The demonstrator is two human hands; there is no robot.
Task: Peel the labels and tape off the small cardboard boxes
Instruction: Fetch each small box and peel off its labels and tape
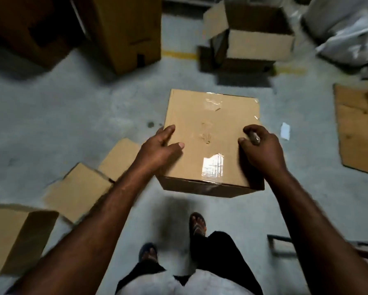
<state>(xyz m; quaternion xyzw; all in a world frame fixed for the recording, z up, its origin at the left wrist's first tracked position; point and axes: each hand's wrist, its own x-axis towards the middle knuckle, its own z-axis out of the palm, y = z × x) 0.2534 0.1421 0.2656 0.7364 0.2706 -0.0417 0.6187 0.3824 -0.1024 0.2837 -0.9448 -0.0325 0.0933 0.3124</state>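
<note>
Glare washes out the label (213, 166) on the box (208, 128), so its print is unreadable. The right hand (262, 147) curls round a small object (255, 138) too blurred to name. The box's underside is hidden. The picture's edges cut off the flat cardboard (355, 124) on the right and the blurred white bags (349, 28).

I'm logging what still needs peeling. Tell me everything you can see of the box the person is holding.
The box is plain brown cardboard, closed, held roughly level above the floor. Clear tape shines over its near top edge; wrinkled tape scraps lie near the far edge. The left hand grips its left side, thumb on top. The right hand, curled round a small object, rests at its right side.
</note>
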